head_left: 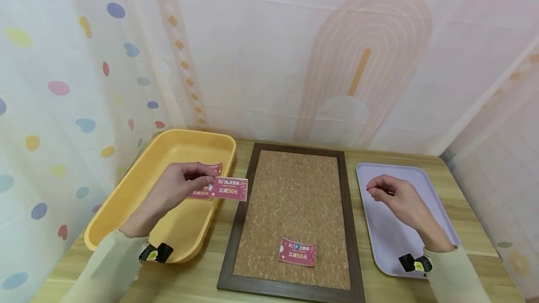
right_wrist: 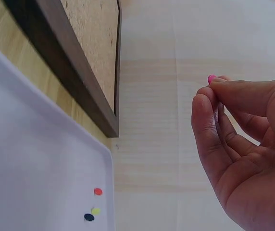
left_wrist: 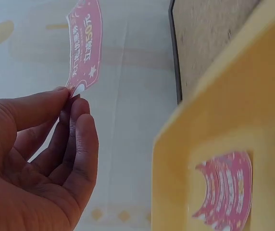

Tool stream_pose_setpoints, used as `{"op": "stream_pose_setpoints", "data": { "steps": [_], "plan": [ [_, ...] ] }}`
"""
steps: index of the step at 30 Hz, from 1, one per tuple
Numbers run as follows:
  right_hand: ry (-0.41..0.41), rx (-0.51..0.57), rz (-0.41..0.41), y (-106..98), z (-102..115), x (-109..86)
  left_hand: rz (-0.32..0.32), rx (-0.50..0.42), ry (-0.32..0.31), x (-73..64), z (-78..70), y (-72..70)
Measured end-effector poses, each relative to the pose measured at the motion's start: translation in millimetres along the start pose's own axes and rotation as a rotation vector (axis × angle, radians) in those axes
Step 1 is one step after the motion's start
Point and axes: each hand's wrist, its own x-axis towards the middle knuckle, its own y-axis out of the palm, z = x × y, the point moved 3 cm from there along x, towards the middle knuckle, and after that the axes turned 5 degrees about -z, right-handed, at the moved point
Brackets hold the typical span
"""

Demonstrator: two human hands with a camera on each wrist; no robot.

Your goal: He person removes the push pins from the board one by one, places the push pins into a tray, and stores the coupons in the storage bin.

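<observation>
My left hand [head_left: 178, 187] pinches one end of a pink paper coupon [head_left: 229, 189], raised over the right side of the yellow tray [head_left: 168, 146]. More coupons [left_wrist: 229, 192] lie stacked and slightly curled in that tray. Between thumb and fingertips, my right hand [head_left: 400, 200] pinches a pink thumbtack [right_wrist: 211, 78] above the lilac tray [head_left: 379, 251]; only its round head shows. Another coupon [head_left: 290, 257] is on the lower part of the cork board [head_left: 299, 195], with a blue thumbtack [head_left: 297, 246] in its upper middle.
A red thumbtack [right_wrist: 98, 191], a yellow one [right_wrist: 95, 211] and a black one [right_wrist: 89, 217] lie in the lilac tray. The board's dark wooden frame [head_left: 353, 247] stands between both trays on the wooden table [head_left: 189, 284]. A patterned curtain [head_left: 252, 60] hangs behind.
</observation>
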Motion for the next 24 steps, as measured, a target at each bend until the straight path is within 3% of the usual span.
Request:
{"op": "stream_pose_setpoints", "data": {
  "steps": [10, 24],
  "plan": [
    [0.021, 0.0, -0.003, -9, -10, -0.6, 0.021, 0.08, 0.01, 8.9, 16.0, -20.4],
    [0.033, -0.05, 0.02, -21, -25, 3.6, 0.103, 0.039, -0.066, 18.4, 60.3, -42.8]
  ]
}}
